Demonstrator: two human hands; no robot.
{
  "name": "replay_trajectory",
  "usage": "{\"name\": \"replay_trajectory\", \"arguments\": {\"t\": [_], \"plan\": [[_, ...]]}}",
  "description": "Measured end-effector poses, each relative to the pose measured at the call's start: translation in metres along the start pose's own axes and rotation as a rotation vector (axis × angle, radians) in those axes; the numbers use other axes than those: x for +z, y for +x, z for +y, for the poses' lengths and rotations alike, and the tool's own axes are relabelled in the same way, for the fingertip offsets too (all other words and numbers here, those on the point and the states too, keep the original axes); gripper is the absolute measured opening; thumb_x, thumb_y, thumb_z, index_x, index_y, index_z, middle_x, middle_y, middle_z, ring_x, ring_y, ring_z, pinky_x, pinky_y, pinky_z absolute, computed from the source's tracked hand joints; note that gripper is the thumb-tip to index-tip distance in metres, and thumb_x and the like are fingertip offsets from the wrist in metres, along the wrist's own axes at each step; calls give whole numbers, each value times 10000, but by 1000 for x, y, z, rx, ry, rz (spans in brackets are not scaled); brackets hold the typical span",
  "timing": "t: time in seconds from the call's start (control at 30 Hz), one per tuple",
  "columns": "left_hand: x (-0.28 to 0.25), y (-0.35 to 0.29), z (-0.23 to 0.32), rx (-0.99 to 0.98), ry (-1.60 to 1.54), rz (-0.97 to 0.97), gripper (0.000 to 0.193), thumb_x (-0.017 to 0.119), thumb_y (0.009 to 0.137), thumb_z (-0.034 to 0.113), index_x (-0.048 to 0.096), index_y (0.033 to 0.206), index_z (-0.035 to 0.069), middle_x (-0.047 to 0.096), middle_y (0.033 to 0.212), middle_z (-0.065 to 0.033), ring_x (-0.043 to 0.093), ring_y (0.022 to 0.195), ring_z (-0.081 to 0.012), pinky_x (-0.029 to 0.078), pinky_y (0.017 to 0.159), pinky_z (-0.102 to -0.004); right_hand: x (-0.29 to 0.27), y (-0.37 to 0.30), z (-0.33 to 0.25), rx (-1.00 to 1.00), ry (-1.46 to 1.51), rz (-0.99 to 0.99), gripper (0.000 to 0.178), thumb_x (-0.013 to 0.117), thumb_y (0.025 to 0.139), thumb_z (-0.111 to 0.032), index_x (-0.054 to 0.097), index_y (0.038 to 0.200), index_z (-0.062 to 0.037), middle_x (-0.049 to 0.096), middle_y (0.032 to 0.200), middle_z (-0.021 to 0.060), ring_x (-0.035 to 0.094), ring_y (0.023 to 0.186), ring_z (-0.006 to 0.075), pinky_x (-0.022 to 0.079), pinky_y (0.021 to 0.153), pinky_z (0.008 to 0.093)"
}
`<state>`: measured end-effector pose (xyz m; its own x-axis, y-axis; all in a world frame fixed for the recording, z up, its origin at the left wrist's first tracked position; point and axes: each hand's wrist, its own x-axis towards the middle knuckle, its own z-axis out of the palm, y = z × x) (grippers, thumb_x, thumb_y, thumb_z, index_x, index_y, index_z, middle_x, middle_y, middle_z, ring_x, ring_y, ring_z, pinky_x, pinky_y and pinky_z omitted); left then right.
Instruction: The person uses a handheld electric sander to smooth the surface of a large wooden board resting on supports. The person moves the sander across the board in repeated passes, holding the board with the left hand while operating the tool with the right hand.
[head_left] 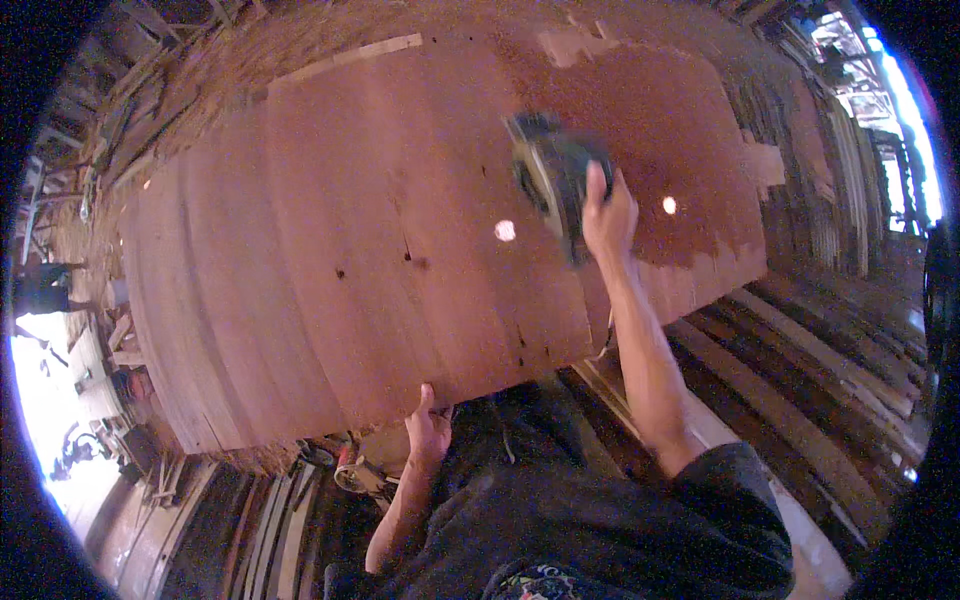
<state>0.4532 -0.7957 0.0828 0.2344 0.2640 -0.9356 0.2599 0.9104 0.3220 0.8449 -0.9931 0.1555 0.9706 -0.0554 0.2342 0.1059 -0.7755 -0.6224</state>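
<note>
A broad reddish-brown wooden panel point(330, 220) made of joined boards lies in front of me. My right hand point(609, 215) is closed around the rear of a dark green handheld power tool point(560, 175), which is on the panel right of the middle. The tool is blurred, so its exact kind is unclear. At the panel's near edge, my left hand point(430, 432) grips the rim with the thumb up; its other fingers are mostly hidden. A darker, rougher-looking patch point(660, 120) covers much of the panel's right part. Two bright round spots show beside the tool.
Long planks point(800, 350) lie to the right, and more boards point(265, 540) are at the lower left. A thin cord point(608, 335) hangs by the near edge. Shavings or dust point(200, 100) cover the ground beyond the panel. Another person point(50, 290) is partly visible far left.
</note>
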Motion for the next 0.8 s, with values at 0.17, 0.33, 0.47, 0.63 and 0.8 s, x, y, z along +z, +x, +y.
{"name": "replay_trajectory", "arguments": {"t": [0.17,0.33,0.47,0.63,0.8], "plan": [[-3,-9,4,-32,86,18,315,711,1040,375,696,1167,87,708,1013,-31,670,891,-179,607,755,-374,125,188,-38,-122,-113,58,695,448,1064,-633,686,1152,14,737,1041,333,704,1006,540,558,882,615],[-7,-2,0,-98,60,84,281,703,1046,349,693,1180,102,703,993,-19,667,895,-198,612,747,-397,172,256,-78,-45,-16,6,733,362,1111,-566,540,1480,41,582,1450,332,565,1346,493,453,1124,568],[-32,7,-10,-52,180,-24,306,754,1010,196,643,1274,87,685,1205,-41,672,1091,-235,562,1010,-471,166,263,-47,-80,-8,-102,759,356,1110,-575,468,1541,39,532,1509,333,523,1394,495,427,1156,569],[-16,12,-25,-81,-196,-169,300,767,1002,209,646,1252,93,694,1154,-19,672,1065,-219,552,1046,-458,89,136,-28,-150,112,-49,812,326,1097,-626,541,1469,63,580,1450,335,554,1354,499,452,1128,563],[0,18,-53,-4,-49,-202,280,662,1070,288,668,1232,61,712,1202,-66,679,1086,-261,573,996,-452,-49,-77,18,154,10,-152,508,524,1094,-435,664,1233,33,742,1098,299,704,1015,526,549,890,595]]}}
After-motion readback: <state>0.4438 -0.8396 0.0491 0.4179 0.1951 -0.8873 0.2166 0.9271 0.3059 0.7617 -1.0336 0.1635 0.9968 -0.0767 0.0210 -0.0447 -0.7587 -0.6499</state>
